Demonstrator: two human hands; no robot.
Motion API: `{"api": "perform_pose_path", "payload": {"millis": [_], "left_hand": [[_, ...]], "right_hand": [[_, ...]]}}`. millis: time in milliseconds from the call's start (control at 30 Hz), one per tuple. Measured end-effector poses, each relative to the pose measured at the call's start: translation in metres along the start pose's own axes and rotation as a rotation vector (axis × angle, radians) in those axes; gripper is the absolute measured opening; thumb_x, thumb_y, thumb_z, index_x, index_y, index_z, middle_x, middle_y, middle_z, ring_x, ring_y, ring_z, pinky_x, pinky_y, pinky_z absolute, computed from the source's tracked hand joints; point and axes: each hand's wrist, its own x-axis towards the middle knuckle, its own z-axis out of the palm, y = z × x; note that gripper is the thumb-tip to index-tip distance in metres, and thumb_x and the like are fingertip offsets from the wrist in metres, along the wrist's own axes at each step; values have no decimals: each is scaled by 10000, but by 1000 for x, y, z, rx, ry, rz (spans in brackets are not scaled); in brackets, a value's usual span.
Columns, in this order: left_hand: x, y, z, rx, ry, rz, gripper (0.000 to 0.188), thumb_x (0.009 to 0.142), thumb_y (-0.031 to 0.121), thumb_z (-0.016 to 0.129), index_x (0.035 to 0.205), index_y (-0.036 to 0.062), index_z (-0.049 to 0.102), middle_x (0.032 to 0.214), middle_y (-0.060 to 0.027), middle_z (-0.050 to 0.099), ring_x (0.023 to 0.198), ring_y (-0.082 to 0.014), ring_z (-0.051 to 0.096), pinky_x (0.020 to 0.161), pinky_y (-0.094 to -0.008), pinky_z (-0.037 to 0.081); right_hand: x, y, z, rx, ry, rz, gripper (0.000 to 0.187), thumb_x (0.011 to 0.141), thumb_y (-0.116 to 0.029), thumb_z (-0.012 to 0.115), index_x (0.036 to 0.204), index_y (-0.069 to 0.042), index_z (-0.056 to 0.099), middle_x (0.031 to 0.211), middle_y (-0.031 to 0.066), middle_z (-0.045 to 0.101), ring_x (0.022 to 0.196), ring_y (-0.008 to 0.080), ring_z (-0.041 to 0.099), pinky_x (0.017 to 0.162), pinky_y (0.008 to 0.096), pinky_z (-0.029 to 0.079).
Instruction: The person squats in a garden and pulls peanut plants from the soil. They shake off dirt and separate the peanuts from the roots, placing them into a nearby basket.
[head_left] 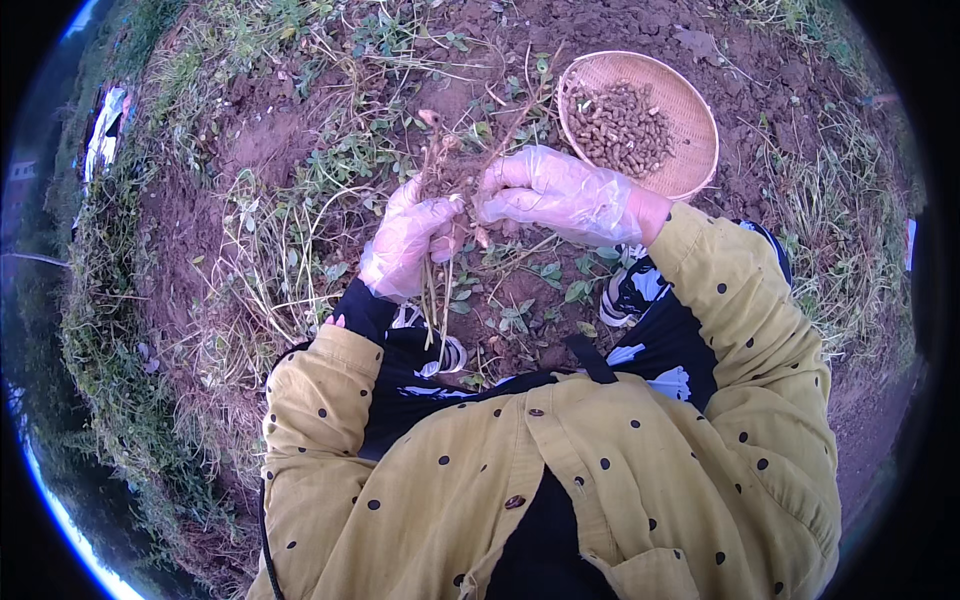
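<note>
- left hand (405,243), gloved, was closed on the stems (437,295) of an uprooted plant (448,165), held up in front of the person.
- right hand (565,195) had bent fingers at the roots (468,180); whether they pinched anything could not be told.
- done: many brown pods (620,130) lay loose in the round woven basket (695,115).
- outstanding: a few pods were still on the roots.
</note>
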Motion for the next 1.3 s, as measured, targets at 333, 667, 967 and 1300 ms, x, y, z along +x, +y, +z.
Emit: {"api": "perform_pose_path", "payload": {"millis": [333, 667, 967, 1300], "left_hand": [[-11, 4, 11, -210, -222, -114, 489, 874, 214, 698, 1252, 9, 465, 628, -1, 412, 486, -135, 424, 465, -271, 308], [2, -7, 4, -142, -309, -171, 281, 901, 247, 662, 1018, 27, 533, 618, -1, 434, 465, -90, 365, 446, -244, 284], [1, -1, -5, -265, -294, -90, 234, 955, 256, 600, 864, 75, 484, 592, 12, 385, 447, -88, 346, 420, -253, 275], [8, 2, -11, -262, -119, 85, 249, 996, 228, 531, 814, 72, 467, 643, 12, 368, 479, -84, 335, 450, -251, 283]], "right_hand": [[5, -15, 0, 158, 257, 179, 752, 909, -697, 439, 1224, -30, 587, 961, 56, 596, 774, 138, 513, 696, 278, 457], [15, 13, 1, -716, 200, -117, 229, 883, -155, 535, 1002, 12, 637, 912, 210, 656, 933, 342, 651, 831, 425, 498], [-25, 3, -32, -1167, 363, 218, 223, 828, -38, 549, 1040, -12, 613, 943, 199, 628, 918, 375, 629, 812, 427, 512], [-25, 10, -84, -1084, 749, 33, 438, 922, -404, 606, 1092, -2, 640, 1024, 135, 649, 909, 314, 633, 801, 369, 473]]}}
